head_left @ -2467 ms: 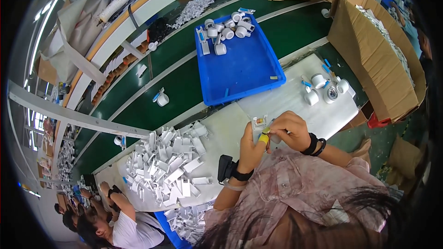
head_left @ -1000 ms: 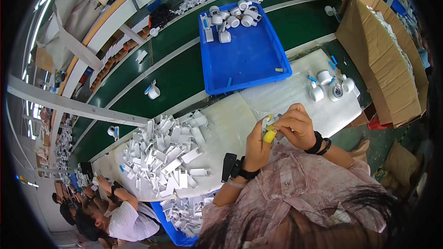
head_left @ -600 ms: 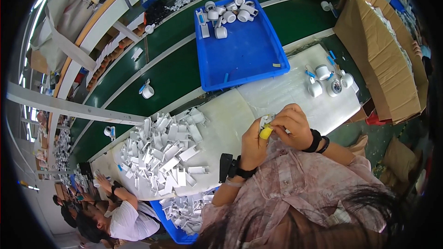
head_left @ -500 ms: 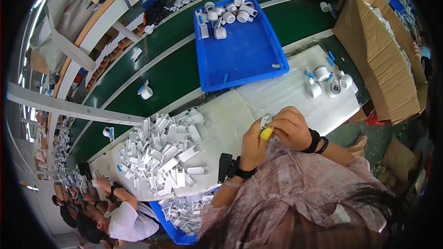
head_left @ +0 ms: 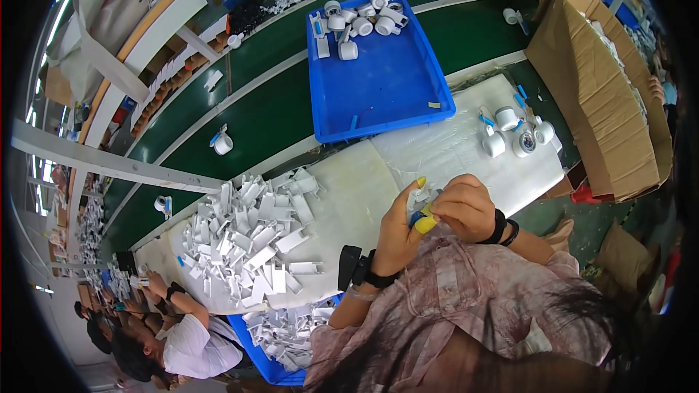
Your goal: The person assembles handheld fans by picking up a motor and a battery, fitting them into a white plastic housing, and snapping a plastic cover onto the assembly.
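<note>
holding a small whitish plastic part [head_left: 430,195] before the pink patterned shirt [head_left: 451,276], at the near edge of the pale worktable [head_left: 364,182]; supporting it from its left side with the left hand [head_left: 402,229], with fingers bent closely around it and yellow covers [head_left: 425,225] seen on two fingertips; touching near its right side with the right hand [head_left: 468,207], with fingertips gathered tightly together, but not possible to say what is caught between them; lying about equally near to both hands, just right of the left palm; too much hidden by fingers to know its long axis; having a pile of white channel-shaped plastic housings [head_left: 255,240] farther left on the table, and a blue plastic tray [head_left: 375,94] ahead
</note>
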